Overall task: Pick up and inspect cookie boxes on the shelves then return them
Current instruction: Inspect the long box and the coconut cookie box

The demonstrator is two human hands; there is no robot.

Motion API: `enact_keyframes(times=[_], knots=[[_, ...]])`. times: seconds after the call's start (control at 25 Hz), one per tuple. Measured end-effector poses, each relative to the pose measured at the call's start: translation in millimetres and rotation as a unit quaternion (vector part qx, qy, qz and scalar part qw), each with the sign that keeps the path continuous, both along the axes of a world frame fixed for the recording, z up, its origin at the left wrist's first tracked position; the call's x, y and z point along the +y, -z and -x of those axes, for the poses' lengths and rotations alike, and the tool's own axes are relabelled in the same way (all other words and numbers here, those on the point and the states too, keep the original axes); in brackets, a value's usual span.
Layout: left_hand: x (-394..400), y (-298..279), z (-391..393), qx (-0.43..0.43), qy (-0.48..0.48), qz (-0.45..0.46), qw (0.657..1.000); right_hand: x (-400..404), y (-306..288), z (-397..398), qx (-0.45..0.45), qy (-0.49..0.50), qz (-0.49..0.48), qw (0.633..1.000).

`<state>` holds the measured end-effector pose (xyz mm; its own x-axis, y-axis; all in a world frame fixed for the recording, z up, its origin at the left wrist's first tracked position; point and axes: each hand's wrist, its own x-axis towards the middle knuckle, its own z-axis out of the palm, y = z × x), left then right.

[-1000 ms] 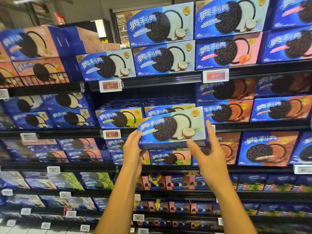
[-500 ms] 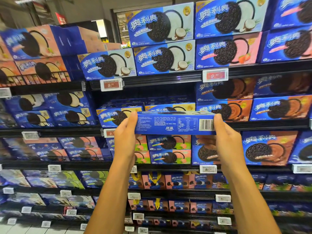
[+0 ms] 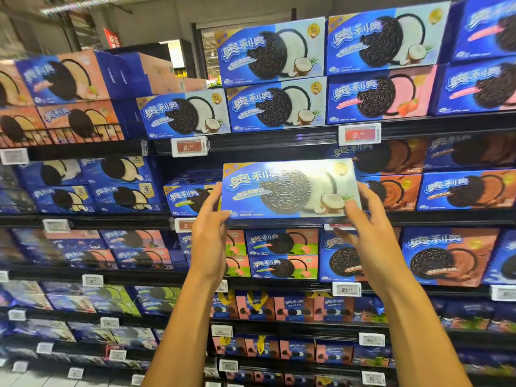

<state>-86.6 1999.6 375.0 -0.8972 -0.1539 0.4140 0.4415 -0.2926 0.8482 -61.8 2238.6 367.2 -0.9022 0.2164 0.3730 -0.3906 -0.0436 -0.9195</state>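
Observation:
I hold a blue and white coconut cookie box (image 3: 290, 188) up in front of the second shelf, its front face toward me and catching glare. My left hand (image 3: 210, 233) grips its lower left end, fingers behind and thumb at the edge. My right hand (image 3: 368, 227) grips its lower right end, thumb over the front corner. Matching coconut boxes (image 3: 275, 103) stand on the top shelf above.
Black shelves (image 3: 251, 141) carry rows of blue cookie boxes in several flavours, with price tags (image 3: 190, 146) on the shelf edges. Chocolate boxes (image 3: 449, 255) stand to the right, peach ones (image 3: 64, 76) at upper left. Small packs fill the lower shelves (image 3: 279, 305).
The box has turned from showing its narrow side with the barcode back to its front face. Both hands slid to the lower corners and the box sits a little lower.

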Motion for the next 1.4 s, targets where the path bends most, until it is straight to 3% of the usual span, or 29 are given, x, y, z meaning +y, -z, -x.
enact_keyframes(times=[0.24,0.56,0.72,1.04,1.4], knots=[[-4,8,5,0.038,0.002,-0.038,0.999,0,8,-2,0.046,-0.014,-0.015,0.999],[-10,10,3,0.084,-0.054,0.041,0.994,3,12,6,0.055,0.000,-0.052,0.997],[-13,7,2,0.114,-0.078,0.025,0.990,-3,12,10,0.095,0.022,-0.081,0.992],[-23,2,1,0.178,-0.063,0.008,0.982,-6,8,9,0.170,0.035,-0.017,0.985],[-24,-1,-2,0.186,-0.053,0.032,0.981,-5,4,7,0.180,0.017,-0.010,0.983]])
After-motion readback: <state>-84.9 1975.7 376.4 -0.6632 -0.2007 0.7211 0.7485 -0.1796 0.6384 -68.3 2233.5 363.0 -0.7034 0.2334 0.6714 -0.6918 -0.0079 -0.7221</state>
